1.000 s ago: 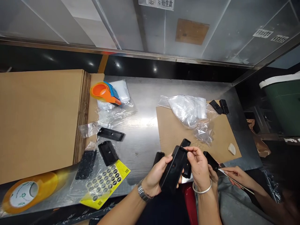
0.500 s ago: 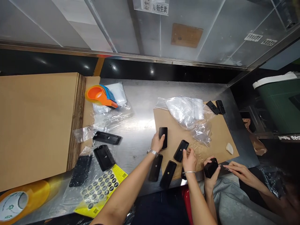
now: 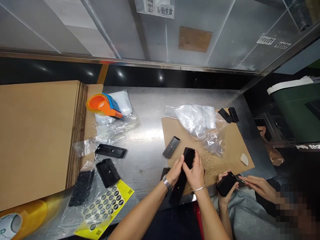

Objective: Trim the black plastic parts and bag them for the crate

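Your left hand (image 3: 175, 170) and right hand (image 3: 196, 171) grip one black plastic housing (image 3: 189, 156) between them, fingers wrapped round its sides, thumbs close together near its lower end. You have it over the near left part of a flat cardboard sheet (image 3: 232, 141) on the metal table (image 3: 147, 100). Just far and left of your hands, an open black tray-like shell (image 3: 171, 147) lies tilted across the cardboard's left edge. A longer black part (image 3: 178, 190) lies nearer you, below your hands, partly covered by them. Clear plastic bags (image 3: 196, 120) are heaped on the far side of the cardboard.

To your right, a co-worker's left hand (image 3: 226, 196) holds another black housing (image 3: 226, 184), while their right hand (image 3: 261, 186) holds a slender tool (image 3: 240, 180) near it. Over on the left lie a yellow sticker sheet (image 3: 125, 190), two black shells (image 3: 110, 151) and an orange-and-blue tape dispenser (image 3: 110, 109).
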Demonstrator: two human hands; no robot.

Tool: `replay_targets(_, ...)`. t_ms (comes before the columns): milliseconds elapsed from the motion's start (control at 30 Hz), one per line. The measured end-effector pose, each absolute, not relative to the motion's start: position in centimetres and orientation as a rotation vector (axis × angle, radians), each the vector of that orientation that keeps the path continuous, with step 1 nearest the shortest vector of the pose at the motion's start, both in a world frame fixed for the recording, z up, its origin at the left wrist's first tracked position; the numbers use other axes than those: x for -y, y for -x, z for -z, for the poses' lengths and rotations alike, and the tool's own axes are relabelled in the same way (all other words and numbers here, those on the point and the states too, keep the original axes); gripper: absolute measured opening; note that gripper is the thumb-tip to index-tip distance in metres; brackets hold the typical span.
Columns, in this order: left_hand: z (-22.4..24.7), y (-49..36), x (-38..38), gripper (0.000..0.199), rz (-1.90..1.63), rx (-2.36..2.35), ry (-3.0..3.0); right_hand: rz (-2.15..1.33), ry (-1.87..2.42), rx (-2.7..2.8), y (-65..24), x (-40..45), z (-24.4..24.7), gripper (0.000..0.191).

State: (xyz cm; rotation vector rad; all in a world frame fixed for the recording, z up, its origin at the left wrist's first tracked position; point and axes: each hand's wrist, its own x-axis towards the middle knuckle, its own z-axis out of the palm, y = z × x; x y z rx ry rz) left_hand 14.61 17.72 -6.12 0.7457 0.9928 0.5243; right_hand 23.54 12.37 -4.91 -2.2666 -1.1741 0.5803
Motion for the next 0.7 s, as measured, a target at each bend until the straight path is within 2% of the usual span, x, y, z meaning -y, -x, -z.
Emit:
replay_targets(67,4.6,-14.2,-17.0,0.045,-0.488,-0.919,-0.676,-0.637,2.109,1.196,-23.5,-11.8,2.8,0.065)
replay_targets(200,1.4,-12.4,-17.0,0.054,-0.266,-0.732,-0.448,-0.749,1.853,1.116,-24.7,-11.2,-0.7,0.038)
replay_targets(367,-1.2,-10.9,-17.2,0.052,-0.122,-0.517,-0.290,-0.885,1.648,0.974,-26.1,-11.3,-2.5,0.021)
replay_targets(500,-2.1,-10.4,-17.0,0.050,-0.110,-0.465,-0.278,-1.088,1.504,0.939,-26.4,-11.1,-3.0,0.017)
replay_targets(700,-2.8,-9.7,-16.7,0.046,-0.102,-0.506,-0.290,-1.212,1.419,0.918,-26.5,-10.8,-3.6,0.015)
